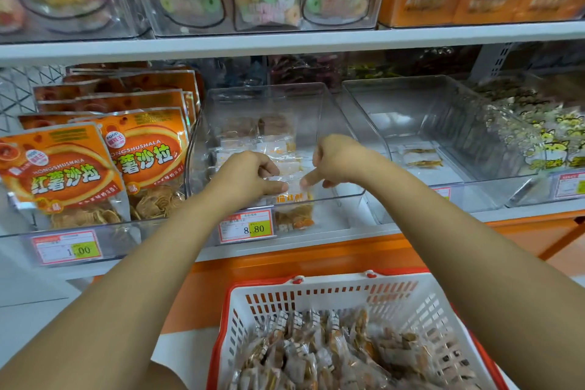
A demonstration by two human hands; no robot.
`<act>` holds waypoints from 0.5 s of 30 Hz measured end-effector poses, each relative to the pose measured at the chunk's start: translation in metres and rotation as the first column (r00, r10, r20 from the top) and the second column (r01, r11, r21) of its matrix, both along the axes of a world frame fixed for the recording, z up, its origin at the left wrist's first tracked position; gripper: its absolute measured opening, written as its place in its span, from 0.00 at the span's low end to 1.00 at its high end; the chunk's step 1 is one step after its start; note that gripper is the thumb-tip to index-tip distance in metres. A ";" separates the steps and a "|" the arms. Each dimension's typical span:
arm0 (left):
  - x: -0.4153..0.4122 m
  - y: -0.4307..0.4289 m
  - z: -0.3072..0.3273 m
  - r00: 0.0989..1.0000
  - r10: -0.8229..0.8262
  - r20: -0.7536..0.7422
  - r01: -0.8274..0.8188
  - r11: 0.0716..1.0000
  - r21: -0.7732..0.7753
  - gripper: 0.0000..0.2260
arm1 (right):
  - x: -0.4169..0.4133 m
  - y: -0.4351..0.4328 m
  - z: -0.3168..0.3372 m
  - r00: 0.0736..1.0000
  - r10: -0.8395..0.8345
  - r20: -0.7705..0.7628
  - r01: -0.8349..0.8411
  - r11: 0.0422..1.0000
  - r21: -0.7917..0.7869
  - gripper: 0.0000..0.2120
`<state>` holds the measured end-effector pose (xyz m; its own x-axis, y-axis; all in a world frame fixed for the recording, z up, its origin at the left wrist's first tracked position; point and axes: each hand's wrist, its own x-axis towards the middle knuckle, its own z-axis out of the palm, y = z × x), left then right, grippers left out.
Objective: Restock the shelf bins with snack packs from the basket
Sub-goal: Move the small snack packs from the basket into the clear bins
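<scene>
Over the front rim of the middle bin [319,111], a clear one on the lower shelf, I record both hands close together. The left hand [250,174] has its fingers curled, and its thumb and fingers pinch the top edge of a snack pack [294,209]. This is a clear pack with orange lettering, upright against the bin's near wall. The right hand [335,158] points its index finger down-left to touch that same edge, with the other fingers curled in; I cannot tell whether it grips. Flat packs [275,149] lie on the bin floor behind the hands. The price tag [247,226], reading 8.80, sits on the bin's front, just left of the held pack. Orange bags [63,168] stand at left. At right, the right bin [395,98] holds a lone pack [421,158]. Nearest me, the basket [316,294], white with a red rim, holds heaped packs [316,358].
</scene>
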<state>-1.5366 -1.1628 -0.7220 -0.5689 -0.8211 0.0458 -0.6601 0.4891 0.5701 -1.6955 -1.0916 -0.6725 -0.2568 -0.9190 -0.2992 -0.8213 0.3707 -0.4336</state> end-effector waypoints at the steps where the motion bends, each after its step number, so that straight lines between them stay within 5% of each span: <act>1: 0.000 0.001 0.000 1.000 0.004 0.004 -0.004 1.000 -0.013 0.16 | -0.001 0.000 0.004 0.998 0.032 -0.053 -0.034 0.999 -0.034 0.17; 7: 0.000 0.004 -0.001 1.000 0.026 -0.008 -0.026 0.999 -0.027 0.16 | 0.008 -0.005 0.005 0.953 0.250 0.171 -0.295 0.894 0.337 0.14; 12: -0.002 0.006 0.000 0.997 0.069 -0.023 -0.070 0.997 -0.025 0.15 | 0.011 -0.011 -0.014 0.943 0.203 0.262 -0.321 0.759 0.566 0.21; 15: -0.003 0.007 0.002 0.999 0.048 0.017 -0.046 0.996 -0.076 0.15 | 0.010 -0.012 -0.023 0.944 0.167 0.283 -0.306 0.763 0.570 0.21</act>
<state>-1.5400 -1.1561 -0.7196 -0.5312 -0.8415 0.0986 -0.6936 0.4987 0.5198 -1.6851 -1.1038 -0.6960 0.0746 -0.5572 -0.8270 -0.8367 0.4162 -0.3559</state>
